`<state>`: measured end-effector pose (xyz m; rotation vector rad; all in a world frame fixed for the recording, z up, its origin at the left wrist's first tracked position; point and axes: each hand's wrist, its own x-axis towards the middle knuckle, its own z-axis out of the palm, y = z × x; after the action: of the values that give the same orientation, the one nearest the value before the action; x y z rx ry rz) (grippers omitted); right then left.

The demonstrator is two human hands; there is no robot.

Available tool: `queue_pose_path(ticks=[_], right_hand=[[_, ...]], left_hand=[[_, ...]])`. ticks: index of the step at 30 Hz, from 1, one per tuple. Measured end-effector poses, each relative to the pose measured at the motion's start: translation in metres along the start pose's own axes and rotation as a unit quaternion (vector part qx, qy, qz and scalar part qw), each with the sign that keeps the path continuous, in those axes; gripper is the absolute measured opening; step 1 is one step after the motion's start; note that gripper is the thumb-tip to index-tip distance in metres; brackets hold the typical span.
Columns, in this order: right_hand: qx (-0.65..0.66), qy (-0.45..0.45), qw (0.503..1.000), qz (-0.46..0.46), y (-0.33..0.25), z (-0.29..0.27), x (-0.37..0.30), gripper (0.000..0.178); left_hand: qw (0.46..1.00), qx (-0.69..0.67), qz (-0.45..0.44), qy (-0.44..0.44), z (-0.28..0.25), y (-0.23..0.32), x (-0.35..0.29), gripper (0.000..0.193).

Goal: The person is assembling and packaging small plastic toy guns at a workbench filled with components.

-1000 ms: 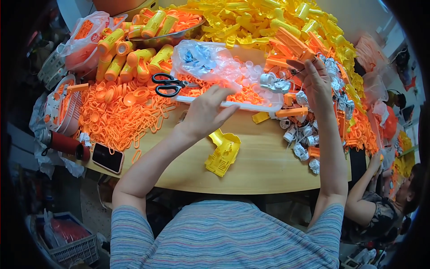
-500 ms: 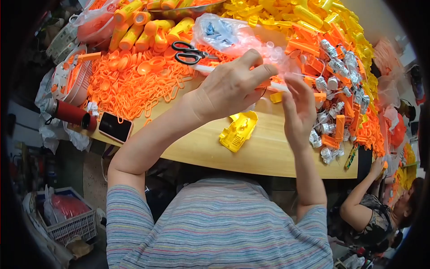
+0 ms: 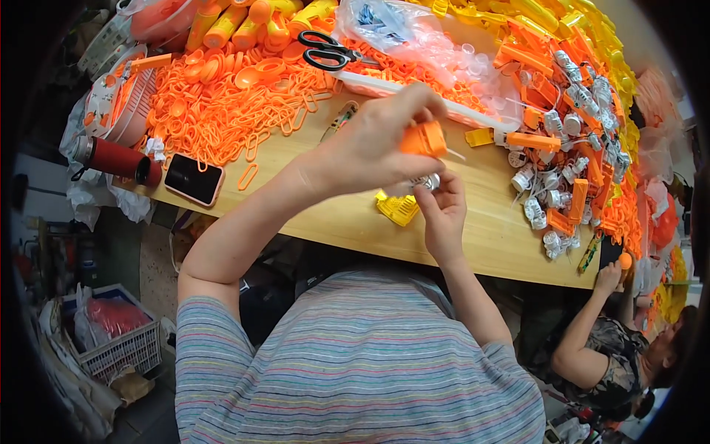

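My left hand (image 3: pixel 370 140) is closed on an orange plastic housing (image 3: pixel 424 140), held above the table; a thin white stick or wire juts from its right side. Just below, the fingers of my right hand (image 3: pixel 445 218) pinch a small silver-and-white round part (image 3: pixel 427 181), half hidden by the fingertips. Whether this part is joined to the housing I cannot tell. A yellow plastic shell (image 3: pixel 398 209) lies on the table under both hands, partly covered by them.
Heaped orange clips (image 3: pixel 214 111) lie at the left, near a phone (image 3: pixel 194 180) and a red flask (image 3: pixel 115 160). Black-handled scissors (image 3: pixel 325 52) rest by a white tray (image 3: pixel 481 118). Orange housings with silvery parts (image 3: pixel 566 148) pile up at the right. Another person (image 3: pixel 603 355) sits at far right.
My right hand has come left and down from beside the pile and now pinches the silvery part. My left hand has turned, showing the orange housing. The view has shifted slightly.
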<state>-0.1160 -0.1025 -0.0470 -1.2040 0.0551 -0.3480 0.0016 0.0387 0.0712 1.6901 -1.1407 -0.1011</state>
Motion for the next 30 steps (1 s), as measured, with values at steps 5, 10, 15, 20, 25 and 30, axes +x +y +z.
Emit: queue_pose_path(ticks=[5,10,15,20,25,30], right_hand=[[0.162,-0.024,0.980,0.116,0.000,0.005,0.004,0.031],[0.185,0.015,0.965,0.186,-0.007,0.000,0.006,0.034],[0.140,0.036,0.972,0.184,-0.001,-0.007,0.008,0.034],[0.199,0.013,0.961,0.191,-0.011,-0.006,0.007,0.031],[0.077,0.019,0.980,0.184,-0.017,-0.004,0.007,0.032],[0.095,-0.010,0.973,0.210,-0.016,-0.008,0.005,0.027]], left_hand=[[0.992,0.003,-0.106,0.067,-0.015,-0.035,-0.021,0.045],[0.967,0.137,-0.211,-0.048,-0.022,-0.049,-0.064,0.032],[0.903,-0.125,-0.342,-0.229,0.002,-0.044,-0.086,0.025],[0.811,-0.338,-0.413,-0.238,0.017,-0.032,-0.092,0.019],[0.854,-0.293,-0.399,-0.158,0.027,-0.035,-0.098,0.018],[0.851,-0.321,-0.400,-0.111,0.030,-0.038,-0.099,0.012]])
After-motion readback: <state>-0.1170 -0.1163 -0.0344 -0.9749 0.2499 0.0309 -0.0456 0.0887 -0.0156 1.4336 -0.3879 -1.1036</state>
